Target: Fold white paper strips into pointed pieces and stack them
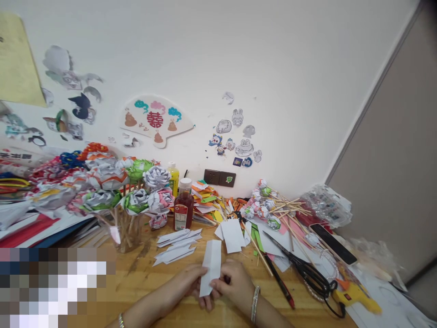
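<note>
1. Clock directions run from the creased white paper strip [212,256], with twelve away from the person; it is held upright between both hands, above the near part of the worktop [136,280].
2. The left hand [193,283] comes in from seven o'clock, its thumb pressed on the strip's left edge; the right hand [236,281] comes in from five o'clock, its thumb and bent fingers pinching the lower right edge; a dark bit shows beside its curled forefinger, too small to tell.
3. At ten o'clock, just beside the strip, lie folded white papers [175,255] in two loose piles; farther out that way stands a clear jar [127,234] of paper flowers on sticks.
4. At eleven o'clock stands a red sauce bottle [183,209] with a white cap; a yellow bottle [174,176] stands behind it.
5. At one o'clock lie white paper sheets [233,237]; beyond them is a heap of small paper flowers [264,205] on sticks.
6. Toward three o'clock lie a red-tipped black pen [280,282], then black-handled scissors [312,275], then a yellow glue gun [358,298].
</note>
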`<state>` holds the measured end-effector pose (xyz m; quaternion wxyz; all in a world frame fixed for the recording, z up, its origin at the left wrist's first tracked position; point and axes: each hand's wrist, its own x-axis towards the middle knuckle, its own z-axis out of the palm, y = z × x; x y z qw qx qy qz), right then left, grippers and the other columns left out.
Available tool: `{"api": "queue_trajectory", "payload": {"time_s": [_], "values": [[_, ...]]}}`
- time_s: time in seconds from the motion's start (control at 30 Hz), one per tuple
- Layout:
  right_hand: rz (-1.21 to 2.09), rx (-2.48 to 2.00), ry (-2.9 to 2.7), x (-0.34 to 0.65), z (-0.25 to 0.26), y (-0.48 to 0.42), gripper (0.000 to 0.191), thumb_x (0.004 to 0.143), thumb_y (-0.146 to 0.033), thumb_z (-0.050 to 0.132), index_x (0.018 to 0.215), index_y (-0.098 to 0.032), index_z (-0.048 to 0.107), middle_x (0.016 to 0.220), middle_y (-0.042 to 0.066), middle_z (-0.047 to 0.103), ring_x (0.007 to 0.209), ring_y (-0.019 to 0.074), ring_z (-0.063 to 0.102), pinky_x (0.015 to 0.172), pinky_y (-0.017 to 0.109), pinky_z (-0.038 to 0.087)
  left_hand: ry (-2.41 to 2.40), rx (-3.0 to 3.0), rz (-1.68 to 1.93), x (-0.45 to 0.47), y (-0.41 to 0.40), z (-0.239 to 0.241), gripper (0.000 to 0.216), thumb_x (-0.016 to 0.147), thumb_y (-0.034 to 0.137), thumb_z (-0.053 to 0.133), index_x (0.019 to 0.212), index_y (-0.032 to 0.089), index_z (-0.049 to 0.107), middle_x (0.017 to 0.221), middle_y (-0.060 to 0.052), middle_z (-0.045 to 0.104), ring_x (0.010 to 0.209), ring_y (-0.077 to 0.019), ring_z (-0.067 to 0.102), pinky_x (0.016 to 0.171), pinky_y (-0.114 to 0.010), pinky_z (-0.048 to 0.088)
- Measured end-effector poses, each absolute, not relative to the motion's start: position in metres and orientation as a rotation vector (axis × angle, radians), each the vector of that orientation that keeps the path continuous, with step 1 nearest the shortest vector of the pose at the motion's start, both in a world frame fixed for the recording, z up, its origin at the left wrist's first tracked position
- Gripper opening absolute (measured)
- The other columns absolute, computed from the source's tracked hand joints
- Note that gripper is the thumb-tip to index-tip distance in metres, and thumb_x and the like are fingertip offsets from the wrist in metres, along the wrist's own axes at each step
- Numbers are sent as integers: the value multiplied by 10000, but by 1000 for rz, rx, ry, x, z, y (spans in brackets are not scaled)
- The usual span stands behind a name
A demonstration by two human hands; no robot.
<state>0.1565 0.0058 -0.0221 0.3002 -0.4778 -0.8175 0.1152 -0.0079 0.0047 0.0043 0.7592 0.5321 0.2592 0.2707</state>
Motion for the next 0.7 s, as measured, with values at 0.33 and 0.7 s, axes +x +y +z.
{"api": "queue_trajectory", "payload": {"time_s": [0.33, 0.7], "values": [[339, -1225, -2174, 156, -23, 6, 288, 688, -348, 564, 473, -158, 531, 456, -39, 488, 479, 96, 410, 492, 204, 268, 586, 1299, 540, -8, 3, 8, 413, 740, 479, 386, 801, 119, 578, 728, -52, 612, 548, -120, 555, 511, -206, 392], [295, -1262, -2203, 157, -24, 6, 253, 669, -329, 591, 492, -155, 544, 482, -37, 508, 502, 96, 422, 502, 199, 270, 713, 1422, 537, -1, 1, 8, 147, 624, 224, 554, 742, 136, 551, 644, 19, 570, 509, -96, 521, 482, -189, 384]]}}
